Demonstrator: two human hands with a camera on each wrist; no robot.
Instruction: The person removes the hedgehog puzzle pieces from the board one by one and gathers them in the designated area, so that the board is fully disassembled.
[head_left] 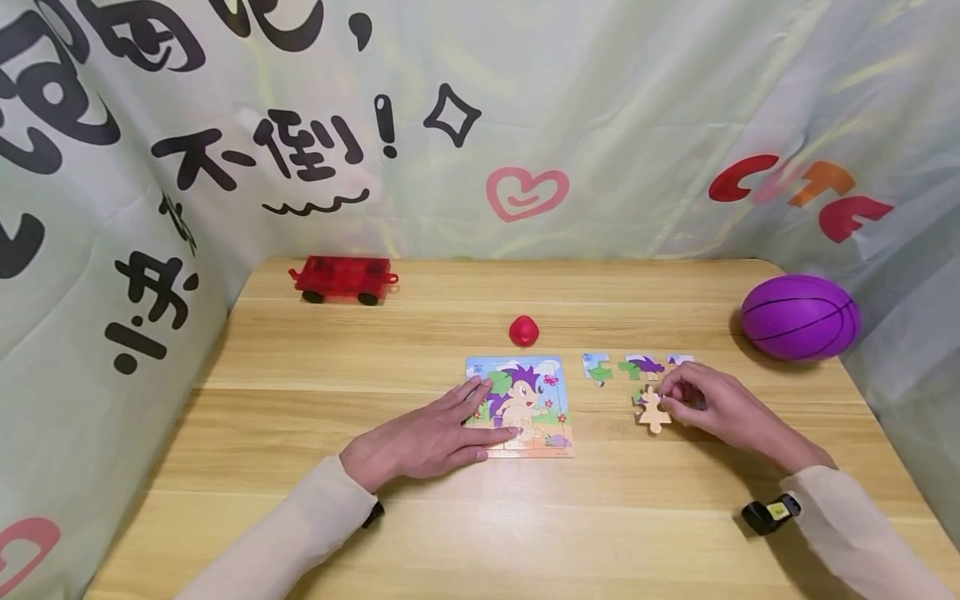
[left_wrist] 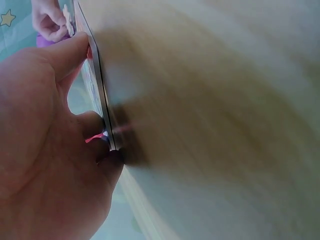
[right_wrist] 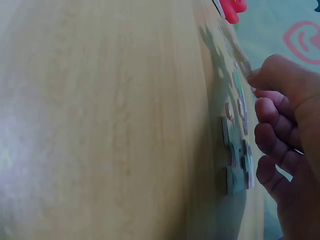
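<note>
Head view shows the left hand (head_left: 427,437) lying flat with straight fingers on the hedgehog puzzle board (head_left: 534,417). Just right of the board, the right hand (head_left: 712,404) pinches a loose puzzle piece (head_left: 652,411) with curled fingers. More pieces (head_left: 637,367) sit behind it.

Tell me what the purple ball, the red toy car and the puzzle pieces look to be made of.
Purple ball: rubbery, matte, with black basketball seams.
Red toy car: translucent glossy plastic, since light shows through it.
Puzzle pieces: probably thin wood or card; pale unprinted faces, printed tops.
</note>
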